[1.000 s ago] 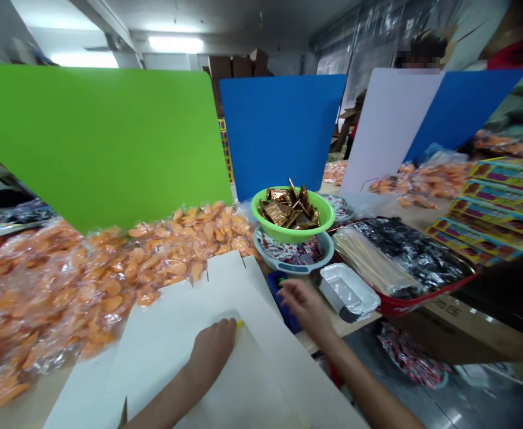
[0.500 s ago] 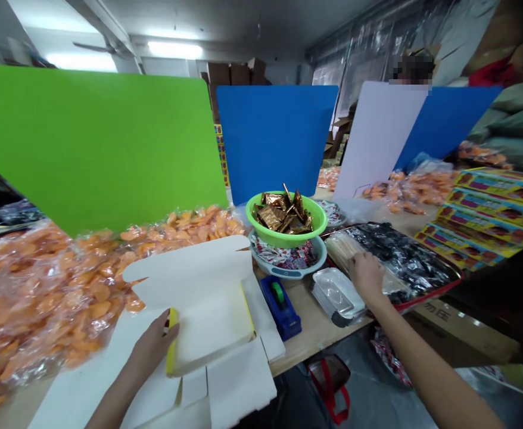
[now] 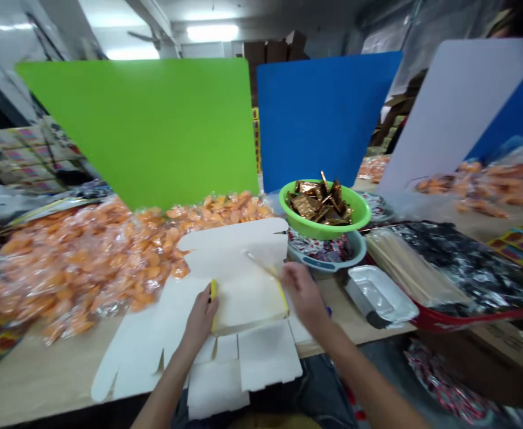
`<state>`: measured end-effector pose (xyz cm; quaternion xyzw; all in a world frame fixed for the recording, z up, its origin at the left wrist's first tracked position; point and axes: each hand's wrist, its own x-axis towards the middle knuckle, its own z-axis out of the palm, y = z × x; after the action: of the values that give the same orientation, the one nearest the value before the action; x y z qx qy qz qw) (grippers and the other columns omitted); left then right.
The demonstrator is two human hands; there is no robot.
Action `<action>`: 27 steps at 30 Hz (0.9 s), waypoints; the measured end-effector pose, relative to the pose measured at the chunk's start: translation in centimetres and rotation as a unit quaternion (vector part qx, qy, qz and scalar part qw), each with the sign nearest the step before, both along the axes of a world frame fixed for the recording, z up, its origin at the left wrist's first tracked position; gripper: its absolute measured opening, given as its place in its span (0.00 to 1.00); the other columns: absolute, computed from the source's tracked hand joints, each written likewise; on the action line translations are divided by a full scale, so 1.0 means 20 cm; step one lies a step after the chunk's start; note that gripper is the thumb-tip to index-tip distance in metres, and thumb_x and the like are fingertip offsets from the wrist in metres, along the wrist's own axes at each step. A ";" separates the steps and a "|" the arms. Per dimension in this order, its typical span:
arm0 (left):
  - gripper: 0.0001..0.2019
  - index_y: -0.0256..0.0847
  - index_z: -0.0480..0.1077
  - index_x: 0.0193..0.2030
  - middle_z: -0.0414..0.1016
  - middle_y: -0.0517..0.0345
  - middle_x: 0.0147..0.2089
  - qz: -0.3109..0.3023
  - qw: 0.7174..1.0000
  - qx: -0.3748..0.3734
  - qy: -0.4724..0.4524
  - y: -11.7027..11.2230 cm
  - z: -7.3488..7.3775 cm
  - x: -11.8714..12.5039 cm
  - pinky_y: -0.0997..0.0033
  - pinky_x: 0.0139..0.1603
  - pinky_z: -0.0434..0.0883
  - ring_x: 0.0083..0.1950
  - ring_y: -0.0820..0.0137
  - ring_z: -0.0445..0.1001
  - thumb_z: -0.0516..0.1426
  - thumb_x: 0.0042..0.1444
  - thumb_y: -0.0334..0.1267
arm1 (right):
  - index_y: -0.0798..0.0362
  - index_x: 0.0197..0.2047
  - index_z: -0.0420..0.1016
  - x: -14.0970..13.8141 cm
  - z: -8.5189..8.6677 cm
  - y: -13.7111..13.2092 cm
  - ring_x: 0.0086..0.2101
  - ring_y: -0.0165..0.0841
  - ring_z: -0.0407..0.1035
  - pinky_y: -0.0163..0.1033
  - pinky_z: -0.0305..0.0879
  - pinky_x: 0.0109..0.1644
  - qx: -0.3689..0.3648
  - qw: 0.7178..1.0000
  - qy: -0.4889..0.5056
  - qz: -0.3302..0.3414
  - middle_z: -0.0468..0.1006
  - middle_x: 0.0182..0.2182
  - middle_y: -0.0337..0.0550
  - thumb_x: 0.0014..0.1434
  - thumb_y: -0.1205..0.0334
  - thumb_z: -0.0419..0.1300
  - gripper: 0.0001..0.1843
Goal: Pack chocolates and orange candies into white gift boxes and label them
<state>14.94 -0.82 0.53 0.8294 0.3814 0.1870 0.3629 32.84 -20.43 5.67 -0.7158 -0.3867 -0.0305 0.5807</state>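
My left hand (image 3: 202,317) pinches the yellow-edged left wall of an open cardboard box (image 3: 246,301), white inside, its flaps spread out around it. Over the box's right side, my right hand (image 3: 305,296) is closed on a thin wrapped stick (image 3: 261,264), which points left across the white interior and is blurred by motion. To the right lies a bundle of similar pale sticks (image 3: 411,265) on a red-rimmed tray (image 3: 449,322) beside black plastic packets (image 3: 471,253).
Orange pieces in clear bags (image 3: 123,256) are heaped left. A green bowl (image 3: 324,229) of brown foil packets sits atop a grey-blue basin (image 3: 333,265). Clear plastic trays (image 3: 380,295) stand near the table edge. Green (image 3: 176,131) and blue (image 3: 319,119) panels rise behind.
My right hand has moved left from the stick bundle to above the box, carrying a stick. My left hand keeps its hold on the box wall. The view has turned left.
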 end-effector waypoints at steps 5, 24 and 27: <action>0.28 0.34 0.56 0.63 0.68 0.44 0.53 -0.010 1.000 -0.005 -0.013 -0.03 0.00 -0.01 0.59 0.57 0.61 0.55 0.61 0.66 0.45 0.57 0.45 | 0.50 0.40 0.71 -0.24 -0.17 0.36 0.35 0.41 0.71 0.41 0.63 0.34 -0.235 0.956 -0.157 0.076 0.76 0.33 0.52 0.59 0.75 0.42 0.19; 0.32 0.34 0.56 0.64 0.65 0.45 0.57 0.048 0.998 -0.036 0.021 0.07 0.08 -0.03 0.59 0.57 0.64 0.55 0.59 0.67 0.45 0.55 0.49 | 0.56 0.35 0.69 0.43 -0.16 -0.60 0.37 0.40 0.68 0.39 0.54 0.33 -0.481 0.829 -0.098 -0.269 0.74 0.35 0.50 0.59 0.59 0.54 0.08; 0.31 0.35 0.56 0.64 0.65 0.46 0.57 0.056 0.998 -0.035 0.021 0.06 0.08 -0.02 0.59 0.56 0.64 0.54 0.59 0.68 0.45 0.56 0.49 | 0.54 0.30 0.68 0.49 -0.22 -0.64 0.31 0.36 0.68 0.37 0.53 0.32 -0.441 0.866 -0.029 -0.234 0.74 0.29 0.45 0.59 0.58 0.53 0.09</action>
<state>14.53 0.45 2.22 0.7970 0.4411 0.1764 0.3730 42.65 -33.21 1.28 -0.9657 -0.1970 -0.0122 0.1686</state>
